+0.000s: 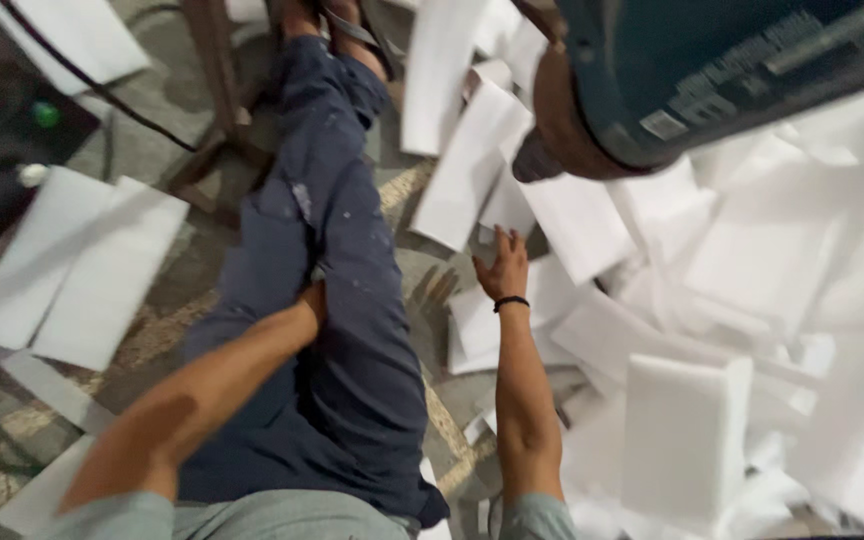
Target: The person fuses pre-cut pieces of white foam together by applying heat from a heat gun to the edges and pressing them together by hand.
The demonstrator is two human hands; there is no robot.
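The right hand [505, 266] lies open, fingers spread, on white foam sheets [572, 225] piled from 12 to 4 o'clock. The left hand [314, 300] is tucked behind the blue trouser leg [342, 300] at centre, its grip hidden. A teal machine [712, 70] hangs at 1 o'clock.

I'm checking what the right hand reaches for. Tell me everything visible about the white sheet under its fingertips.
The flat white foam-like sheet is rectangular and thin, with clean-cut edges and a matte, plain surface. It lies flat on the floor at the edge of a loose heap of similar white pieces, overlapping its neighbours. The right hand, open with fingers spread, touches its lower edge. A dark teal machine housing hangs above it.
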